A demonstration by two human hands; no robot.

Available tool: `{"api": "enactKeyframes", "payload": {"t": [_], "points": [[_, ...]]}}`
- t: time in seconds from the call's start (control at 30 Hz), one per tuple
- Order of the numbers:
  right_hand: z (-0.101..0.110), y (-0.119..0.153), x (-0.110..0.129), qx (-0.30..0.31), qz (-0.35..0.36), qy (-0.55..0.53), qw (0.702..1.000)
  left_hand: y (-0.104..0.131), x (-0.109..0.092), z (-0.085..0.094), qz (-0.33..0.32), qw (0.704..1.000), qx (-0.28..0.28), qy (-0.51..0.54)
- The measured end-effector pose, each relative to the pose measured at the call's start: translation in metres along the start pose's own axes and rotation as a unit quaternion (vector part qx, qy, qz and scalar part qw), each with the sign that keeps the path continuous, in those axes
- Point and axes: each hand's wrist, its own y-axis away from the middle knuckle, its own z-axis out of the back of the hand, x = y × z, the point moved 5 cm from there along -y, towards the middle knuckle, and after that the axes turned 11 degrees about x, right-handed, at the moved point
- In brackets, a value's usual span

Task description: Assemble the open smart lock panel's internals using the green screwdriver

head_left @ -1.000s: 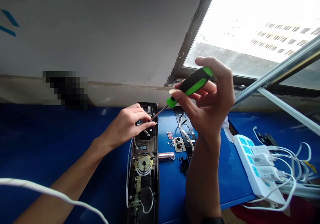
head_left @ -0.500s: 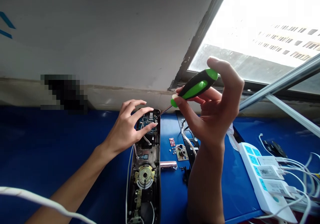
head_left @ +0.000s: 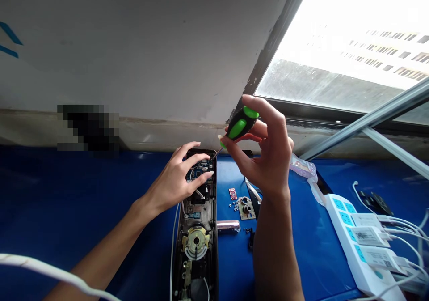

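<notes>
A long black housing (head_left: 196,220) lies open on the blue table, with a blue circuit board (head_left: 200,171) at its far end and a round brass-coloured part (head_left: 196,242) lower down. My right hand (head_left: 264,153) grips a green and black screwdriver (head_left: 240,125), its tip down at the housing's upper right corner, near the board. Over the board's left side is my left hand (head_left: 177,173), fingers apart; the thumb and index fingertips rest at the board. Whether the left fingertips pinch anything small is not visible, but the fingers look spread.
Right of the housing lie a small red board (head_left: 232,194), a metal plate (head_left: 247,209), several screws and a pinkish tube (head_left: 228,226). A white power strip (head_left: 351,247) with plugged chargers stands at the right. A white cable (head_left: 50,272) crosses the lower left.
The screwdriver and my right hand have moved left and stand more upright, the tip still at the housing's corner. My left hand has stayed over the board. The view has shifted slightly.
</notes>
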Motion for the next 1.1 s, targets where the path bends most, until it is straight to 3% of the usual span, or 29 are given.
{"api": "enactKeyframes", "payload": {"t": [0.37, 0.53, 0.73, 0.93, 1.1], "points": [[-0.001, -0.002, 0.002, 0.011, -0.007, 0.064, 0.998, 0.001, 0.000, 0.000, -0.013, 1.000, -0.005, 0.017], [0.000, -0.003, 0.004, 0.024, 0.002, 0.015, 1.000, 0.002, 0.000, 0.001, -0.011, 1.000, -0.005, 0.009], [0.010, -0.003, 0.009, -0.075, 0.052, -0.007, 0.996, 0.002, -0.001, 0.001, -0.019, 1.000, -0.007, 0.006], [0.007, -0.005, 0.010, -0.020, 0.030, -0.015, 0.999, 0.002, -0.002, 0.001, -0.020, 1.000, -0.008, 0.004], [0.015, -0.003, 0.011, -0.096, 0.061, 0.001, 0.994, 0.002, -0.002, 0.002, -0.024, 1.000, -0.009, 0.004]]}}
